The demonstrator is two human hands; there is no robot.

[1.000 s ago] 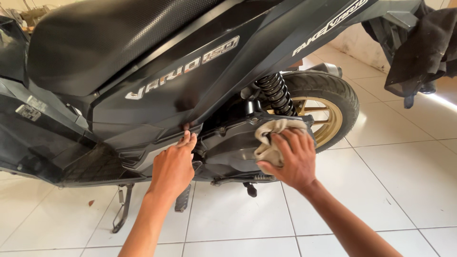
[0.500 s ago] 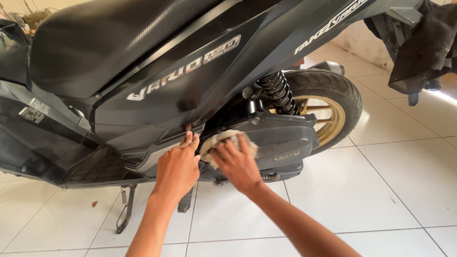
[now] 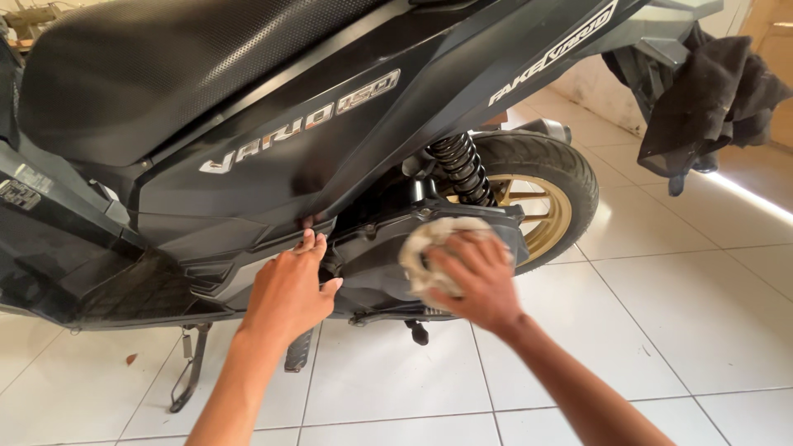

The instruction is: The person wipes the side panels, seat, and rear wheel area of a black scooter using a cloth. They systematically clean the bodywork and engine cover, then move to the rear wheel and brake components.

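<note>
Cloth [image 3: 429, 239], soft and limp, is bunching under the right hand [image 3: 471, 281], whose spread fingers are pressing it flat against the engine cover [image 3: 372, 256]. Left hand [image 3: 289, 289], fingers together, is bracing on the scooter's side panel [image 3: 248, 190] just beside it.

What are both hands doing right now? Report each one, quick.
Left hand: open, holding nothing, fingertips resting on the scooter's black side panel.
Right hand: pressing a pale rag against the black engine cover.

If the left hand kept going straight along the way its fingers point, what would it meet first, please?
The left hand already has its fingertips at the scooter's black side panel, so that panel comes first; exact contact is hard to judge.
</note>
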